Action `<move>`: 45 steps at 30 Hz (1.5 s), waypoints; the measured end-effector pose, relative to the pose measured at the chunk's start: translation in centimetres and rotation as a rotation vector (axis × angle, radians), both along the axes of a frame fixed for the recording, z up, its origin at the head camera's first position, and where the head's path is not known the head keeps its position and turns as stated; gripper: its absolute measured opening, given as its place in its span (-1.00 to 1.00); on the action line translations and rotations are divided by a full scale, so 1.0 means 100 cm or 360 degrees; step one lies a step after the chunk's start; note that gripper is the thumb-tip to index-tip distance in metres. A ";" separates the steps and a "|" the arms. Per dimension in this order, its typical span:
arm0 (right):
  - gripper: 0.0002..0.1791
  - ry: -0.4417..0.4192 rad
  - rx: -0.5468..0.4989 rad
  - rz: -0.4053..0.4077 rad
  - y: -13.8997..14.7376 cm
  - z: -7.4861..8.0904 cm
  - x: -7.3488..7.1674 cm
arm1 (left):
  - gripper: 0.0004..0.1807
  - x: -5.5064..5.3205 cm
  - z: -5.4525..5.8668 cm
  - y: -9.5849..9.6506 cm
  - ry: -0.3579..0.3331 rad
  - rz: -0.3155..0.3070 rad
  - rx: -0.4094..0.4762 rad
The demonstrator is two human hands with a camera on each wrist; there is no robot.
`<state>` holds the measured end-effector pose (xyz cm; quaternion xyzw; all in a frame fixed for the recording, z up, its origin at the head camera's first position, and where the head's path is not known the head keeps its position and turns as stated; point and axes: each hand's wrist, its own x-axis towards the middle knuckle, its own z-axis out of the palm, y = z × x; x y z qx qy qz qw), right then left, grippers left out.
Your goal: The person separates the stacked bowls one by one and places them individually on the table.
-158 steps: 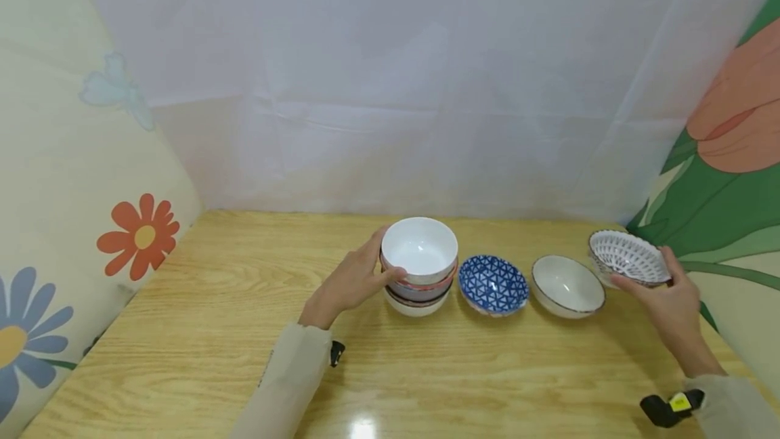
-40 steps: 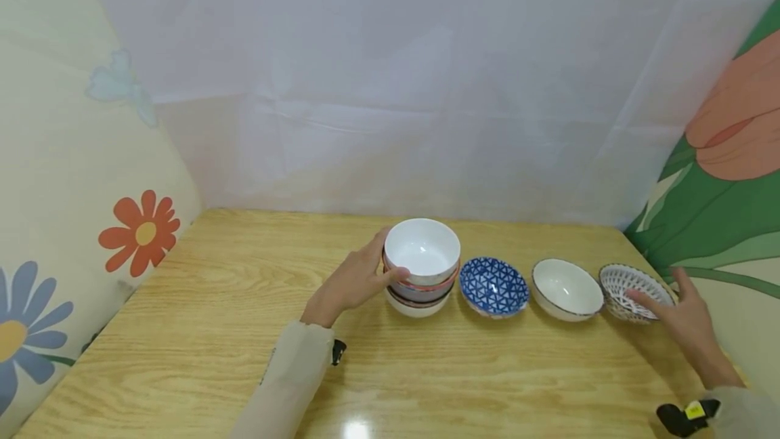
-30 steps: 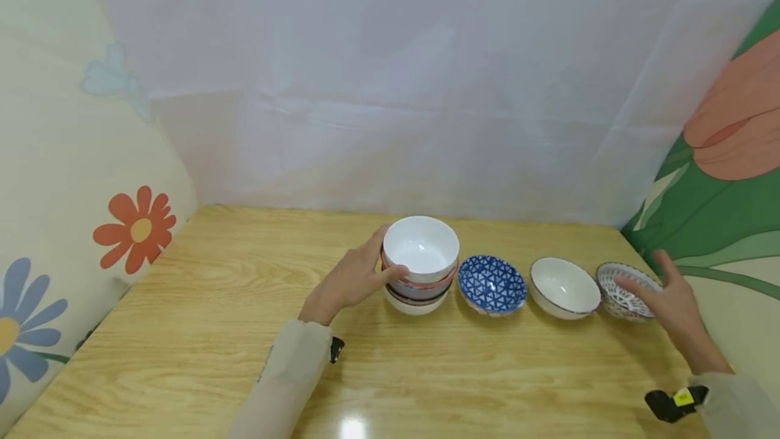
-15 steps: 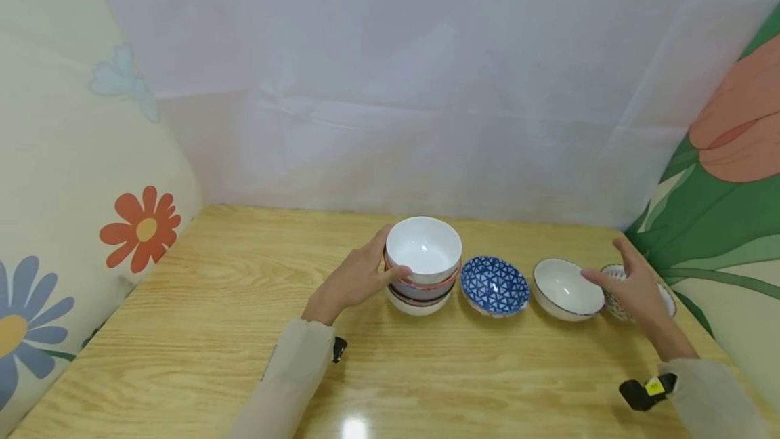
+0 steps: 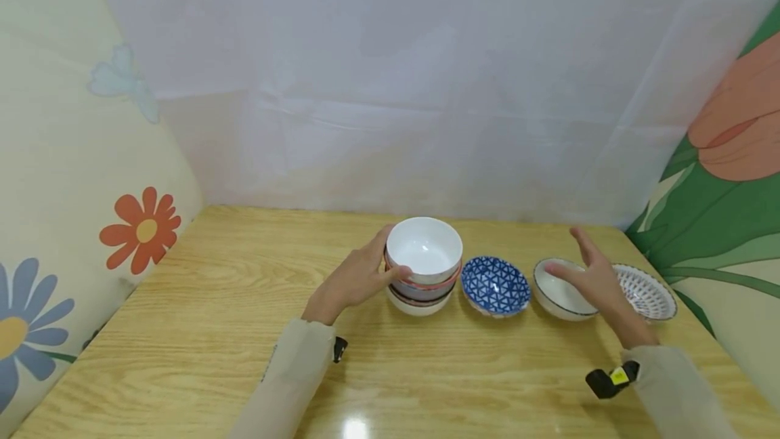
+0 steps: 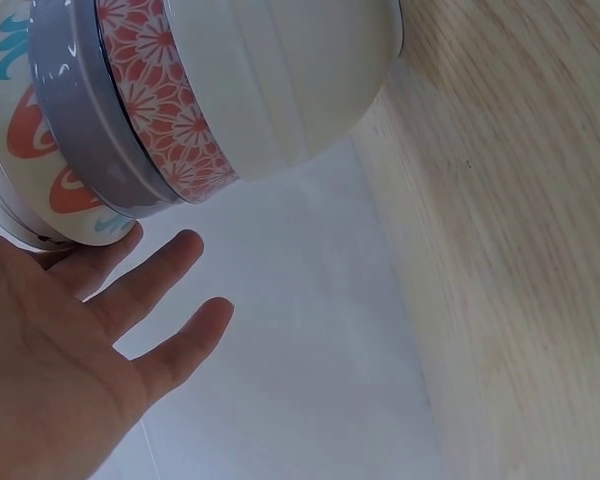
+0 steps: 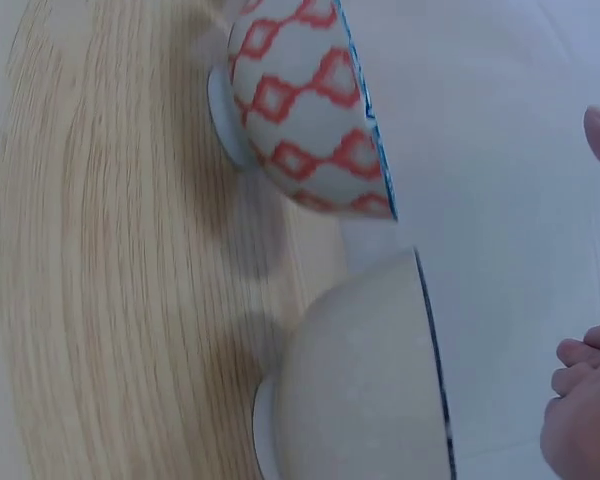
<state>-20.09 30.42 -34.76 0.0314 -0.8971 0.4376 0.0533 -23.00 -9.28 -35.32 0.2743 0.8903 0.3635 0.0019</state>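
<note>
My left hand (image 5: 353, 280) holds the left side of a stack of bowls (image 5: 424, 256), thumb on the front and fingers behind. A plain white interior tops it. From the left wrist, the stack (image 6: 90, 110) shows orange-and-blue, grey, red floral and cream outsides; several fingers of the hand (image 6: 90, 340) stand apart from it. My right hand (image 5: 594, 280), thumb and fingers spread, is over the cream bowl (image 5: 557, 297) with a dark rim, gripping nothing. Left of that bowl sits a blue triangle-patterned bowl (image 5: 495, 286); its outside (image 7: 305, 110) has red diamonds.
A white bowl with a grey lattice pattern (image 5: 648, 293) sits at the right end of the row, partly behind the right wrist. The wooden table (image 5: 463, 371) meets a white cloth backdrop (image 5: 365, 120), with flowered panels on both sides.
Earlier, my right hand held the lattice bowl tilted; now that bowl rests on the table, let go. The right hand has moved left over the cream bowl. My left hand stays at the stack.
</note>
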 end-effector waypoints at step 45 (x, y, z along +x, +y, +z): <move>0.07 0.0053 -0.0123 0.0300 -0.109 -0.011 -0.019 | 0.06 -0.001 0.000 -0.001 0.0027 0.0014 -0.0023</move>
